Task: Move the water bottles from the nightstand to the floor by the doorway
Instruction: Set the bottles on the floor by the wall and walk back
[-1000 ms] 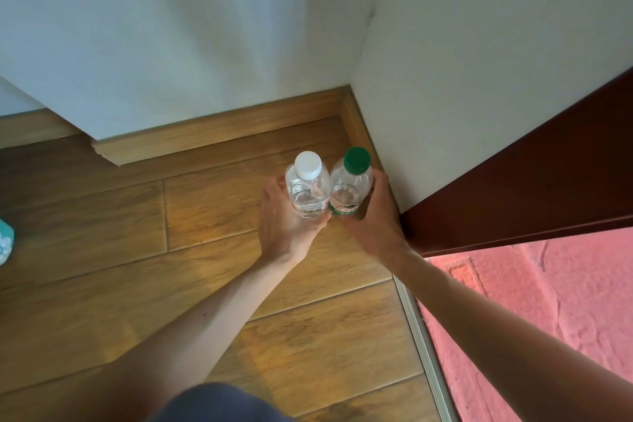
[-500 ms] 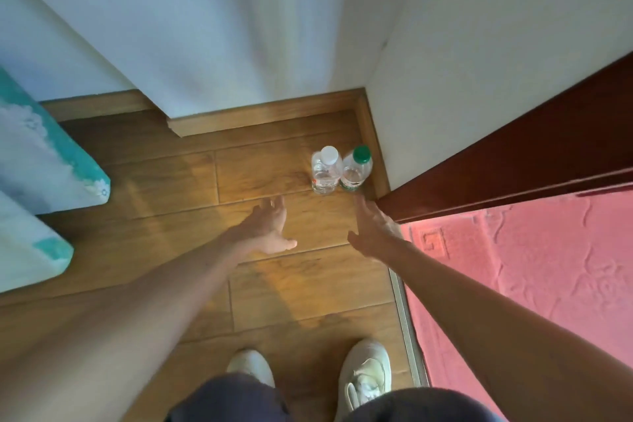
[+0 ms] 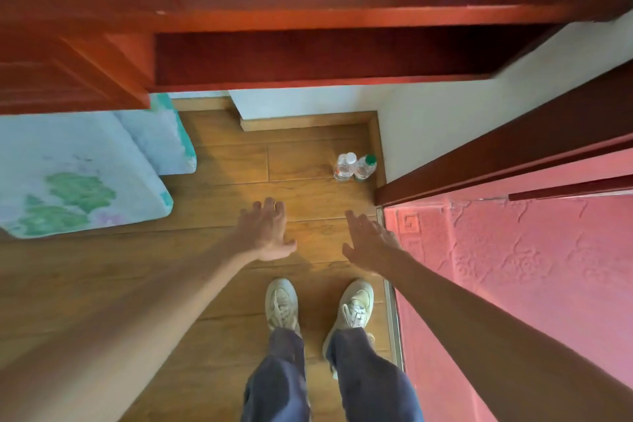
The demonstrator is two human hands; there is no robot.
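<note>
- Two clear plastic water bottles stand upright and touching on the brown wooden plank floor (image 3: 222,284), in the corner where the white wall (image 3: 428,127) meets the dark red door frame (image 3: 496,147). They are the white-capped bottle (image 3: 344,168) and the green-capped bottle (image 3: 365,168), which is the nearer to the wall.
- Left hand (image 3: 265,231): empty, fingers straight and spread. It is held over the planks, nearer the person than the bottles, to their left and well apart from them.
- Right hand (image 3: 368,240): empty, fingers extended toward the corner. It is apart from the green-capped bottle, beside the edge of the pink embossed floor covering (image 3: 513,267).
- One pair of cream lace-up sneakers (image 3: 282,301), on the planks below the hands.
- One bed with pale blue floral bedding (image 3: 68,175), far left.
</note>
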